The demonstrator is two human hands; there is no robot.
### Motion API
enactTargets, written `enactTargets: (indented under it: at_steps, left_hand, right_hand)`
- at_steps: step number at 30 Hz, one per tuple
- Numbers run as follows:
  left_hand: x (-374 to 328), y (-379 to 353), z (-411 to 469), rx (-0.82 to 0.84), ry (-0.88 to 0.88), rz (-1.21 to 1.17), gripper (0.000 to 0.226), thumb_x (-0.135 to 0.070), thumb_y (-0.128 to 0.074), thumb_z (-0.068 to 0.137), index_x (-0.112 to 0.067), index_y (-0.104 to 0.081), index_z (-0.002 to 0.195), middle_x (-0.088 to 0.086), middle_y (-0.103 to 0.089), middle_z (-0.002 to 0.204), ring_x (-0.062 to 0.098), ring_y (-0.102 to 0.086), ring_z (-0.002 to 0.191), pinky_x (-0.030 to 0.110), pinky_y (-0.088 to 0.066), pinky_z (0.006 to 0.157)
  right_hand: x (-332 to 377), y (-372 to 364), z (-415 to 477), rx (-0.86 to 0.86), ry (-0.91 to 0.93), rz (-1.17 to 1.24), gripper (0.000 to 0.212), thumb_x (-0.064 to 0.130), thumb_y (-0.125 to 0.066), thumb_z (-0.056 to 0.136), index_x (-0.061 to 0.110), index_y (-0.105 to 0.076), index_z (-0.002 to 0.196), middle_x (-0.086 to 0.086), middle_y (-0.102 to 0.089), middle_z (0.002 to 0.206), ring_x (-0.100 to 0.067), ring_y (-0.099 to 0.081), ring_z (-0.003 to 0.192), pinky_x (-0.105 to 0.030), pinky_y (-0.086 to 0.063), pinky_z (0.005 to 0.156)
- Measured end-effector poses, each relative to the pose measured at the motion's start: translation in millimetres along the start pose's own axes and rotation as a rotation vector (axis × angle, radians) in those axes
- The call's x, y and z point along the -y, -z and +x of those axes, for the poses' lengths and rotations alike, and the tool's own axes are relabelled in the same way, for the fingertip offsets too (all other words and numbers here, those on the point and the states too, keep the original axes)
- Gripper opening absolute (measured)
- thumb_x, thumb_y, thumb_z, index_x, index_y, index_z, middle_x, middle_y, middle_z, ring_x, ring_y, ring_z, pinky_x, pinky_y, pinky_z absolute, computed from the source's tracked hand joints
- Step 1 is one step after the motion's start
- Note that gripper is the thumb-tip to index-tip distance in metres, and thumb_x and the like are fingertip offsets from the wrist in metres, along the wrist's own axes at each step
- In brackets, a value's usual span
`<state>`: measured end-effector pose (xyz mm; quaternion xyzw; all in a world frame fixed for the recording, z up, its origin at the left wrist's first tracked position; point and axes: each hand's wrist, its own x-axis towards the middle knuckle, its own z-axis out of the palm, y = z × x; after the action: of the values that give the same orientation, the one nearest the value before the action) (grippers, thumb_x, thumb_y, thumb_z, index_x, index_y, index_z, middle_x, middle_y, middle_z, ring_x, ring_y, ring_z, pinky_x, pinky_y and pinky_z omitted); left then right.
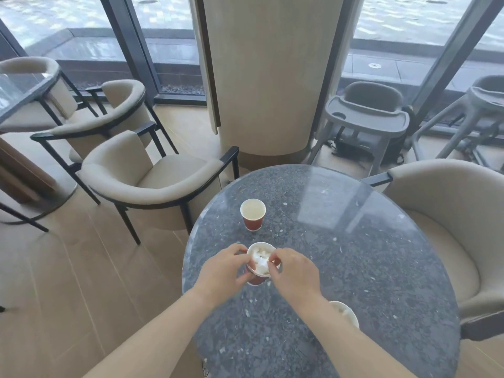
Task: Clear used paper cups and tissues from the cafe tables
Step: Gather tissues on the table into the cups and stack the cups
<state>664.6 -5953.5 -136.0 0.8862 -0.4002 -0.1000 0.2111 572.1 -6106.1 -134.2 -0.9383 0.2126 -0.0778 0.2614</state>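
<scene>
A round dark speckled table [368,282] carries three red paper cups. My left hand [221,271] grips the side of the nearest middle cup [256,279], which holds crumpled white tissue [260,261]. My right hand [293,271] pinches that tissue at the cup's rim, its fingers pressed into the cup. Farther back an empty cup [252,218] stands upright by itself. A third cup [345,313] with something white inside sits near the front, partly hidden behind my right forearm.
Beige armchairs with black frames stand left [152,178] and right [447,214] of the table. A wide beige column [267,77] rises behind it. Grey high chairs [365,118] stand by the window at the right. Another glass-topped table [19,91] is at the far left.
</scene>
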Motion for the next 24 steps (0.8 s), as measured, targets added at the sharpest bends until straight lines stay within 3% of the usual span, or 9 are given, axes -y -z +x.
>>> enactTargets:
  at_steps: [3,6,9,12,17,21,24]
  left_hand:
    - [19.4,15.8,9.8,-0.045,0.021,-0.079,0.012,-0.037,-0.066,0.080,-0.032,-0.065,0.092,-0.017,-0.054,0.109,0.004,-0.055,0.091,0.027,-0.048,0.071]
    - [33.9,32.9,26.7,-0.093,0.056,-0.127,0.012,-0.034,-0.068,0.079,-0.032,-0.065,0.090,-0.021,-0.053,0.103,-0.005,-0.047,0.082,0.008,-0.033,0.062]
    - [40.5,46.1,47.3,-0.091,0.043,-0.163,0.010,-0.035,-0.069,0.078,-0.035,-0.065,0.087,-0.024,-0.051,0.099,-0.006,-0.047,0.078,0.005,-0.031,0.062]
    - [45.0,61.4,70.9,-0.074,-0.026,-0.178,0.010,-0.036,-0.070,0.078,-0.035,-0.066,0.087,-0.021,-0.056,0.102,-0.004,-0.050,0.077,0.009,-0.034,0.066]
    - [55.0,82.3,109.7,-0.103,-0.104,-0.162,0.013,-0.032,-0.069,0.081,-0.034,-0.068,0.094,-0.020,-0.059,0.109,-0.001,-0.052,0.082,0.021,-0.045,0.074]
    - [63.9,80.1,127.2,-0.047,-0.140,-0.133,0.004,-0.032,-0.067,0.083,-0.033,-0.069,0.087,-0.020,-0.059,0.107,-0.001,-0.052,0.083,0.006,-0.033,0.067]
    - [72.2,75.0,133.6,-0.005,-0.160,-0.136,0.006,-0.034,-0.066,0.083,-0.033,-0.067,0.089,-0.021,-0.057,0.107,0.000,-0.054,0.085,0.005,-0.032,0.067]
  right_hand:
    - [14.2,-7.2,11.6,0.003,0.086,0.124,0.015,0.020,-0.057,0.085,0.019,-0.066,0.097,0.003,-0.069,0.093,-0.019,-0.060,0.086,-0.027,-0.044,0.070]
    - [26.6,-10.5,29.5,0.040,0.161,0.186,0.024,0.014,-0.056,0.082,0.019,-0.065,0.104,0.004,-0.067,0.099,-0.016,-0.058,0.090,-0.020,-0.039,0.074]
    - [32.2,-12.3,51.7,0.063,0.198,0.137,0.030,0.015,-0.056,0.081,0.022,-0.061,0.110,0.008,-0.063,0.108,-0.013,-0.054,0.097,-0.023,-0.043,0.078]
    - [34.1,-8.8,77.1,0.017,0.167,0.061,0.023,0.020,-0.059,0.085,0.022,-0.064,0.108,0.008,-0.064,0.109,-0.016,-0.054,0.102,-0.033,-0.047,0.080]
    - [35.7,4.0,112.5,-0.130,0.149,-0.017,0.013,0.016,-0.065,0.082,0.021,-0.067,0.093,0.008,-0.067,0.100,-0.019,-0.056,0.094,-0.030,-0.044,0.066]
    - [35.4,3.7,125.9,-0.175,0.137,-0.045,0.011,0.013,-0.064,0.082,0.020,-0.069,0.088,0.006,-0.069,0.094,-0.022,-0.054,0.088,-0.036,-0.049,0.061]
    - [35.2,-1.6,130.4,-0.198,0.136,-0.052,0.006,0.014,-0.067,0.080,0.018,-0.069,0.084,0.006,-0.070,0.090,-0.022,-0.055,0.085,-0.036,-0.050,0.057]
